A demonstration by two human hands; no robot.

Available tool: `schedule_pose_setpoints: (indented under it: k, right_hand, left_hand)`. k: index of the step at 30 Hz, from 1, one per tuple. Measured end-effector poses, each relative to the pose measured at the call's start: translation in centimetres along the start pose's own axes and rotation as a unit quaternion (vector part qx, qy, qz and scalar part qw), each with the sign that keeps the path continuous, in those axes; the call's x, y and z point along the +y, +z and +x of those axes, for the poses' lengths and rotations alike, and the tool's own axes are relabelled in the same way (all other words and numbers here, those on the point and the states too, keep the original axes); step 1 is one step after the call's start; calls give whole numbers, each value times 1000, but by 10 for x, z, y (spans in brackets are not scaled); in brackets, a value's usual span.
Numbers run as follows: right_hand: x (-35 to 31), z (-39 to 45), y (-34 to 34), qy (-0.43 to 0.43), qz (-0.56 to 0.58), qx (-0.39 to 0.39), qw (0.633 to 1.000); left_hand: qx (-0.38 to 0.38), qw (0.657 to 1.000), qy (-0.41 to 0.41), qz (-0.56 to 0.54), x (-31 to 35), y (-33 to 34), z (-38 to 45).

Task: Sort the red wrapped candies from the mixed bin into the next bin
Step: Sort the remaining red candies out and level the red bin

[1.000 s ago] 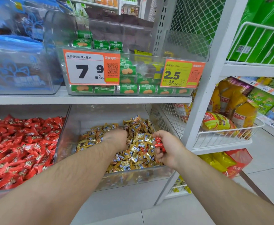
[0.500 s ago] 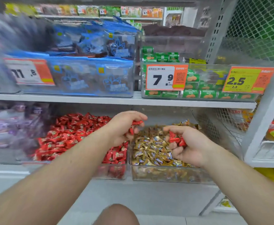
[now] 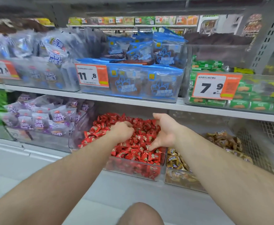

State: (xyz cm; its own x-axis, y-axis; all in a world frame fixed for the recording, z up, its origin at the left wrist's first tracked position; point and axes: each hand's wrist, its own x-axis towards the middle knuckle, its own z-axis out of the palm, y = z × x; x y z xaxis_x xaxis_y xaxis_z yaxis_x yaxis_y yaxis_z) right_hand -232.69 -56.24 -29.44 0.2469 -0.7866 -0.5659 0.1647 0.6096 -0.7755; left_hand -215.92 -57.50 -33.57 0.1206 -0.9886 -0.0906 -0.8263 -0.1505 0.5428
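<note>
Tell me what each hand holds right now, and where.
Right hand: open over the red candy bin, nothing held. Left hand: fingers curled down among the red candies; its grip is hidden.

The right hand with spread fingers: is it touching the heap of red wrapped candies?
Touching. In the head view, the right hand is open and its lower fingertips press into the red wrapped candies.

Two bins side by side on the lower shelf

The candy bin (image 3: 155,173) sits left of the mixed bin (image 3: 180,179), touching it; both hands, left hand (image 3: 122,130) and right hand (image 3: 164,133), are over the candies (image 3: 137,150) in the left one.
</note>
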Motion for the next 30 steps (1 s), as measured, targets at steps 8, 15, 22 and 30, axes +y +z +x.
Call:
schedule_pose_setpoints:
  k: [8,15,22,30]
  right_hand:
    - [5,-35,-41,-85,3,3,996]
    - [5,-66,-115,-103,-23,120,987]
    - [3,-98,-175,-107,-68,216,968]
    - [8,-124,-227,-82,-114,289,947]
  left_hand:
    - [-165,930,243,222,-2,41,-13]
    - [-91,958,235,140,11,26,-13]
    - [66,911,406,31,106,58,-58]
    - [-224,868,424,128,192,157,-58]
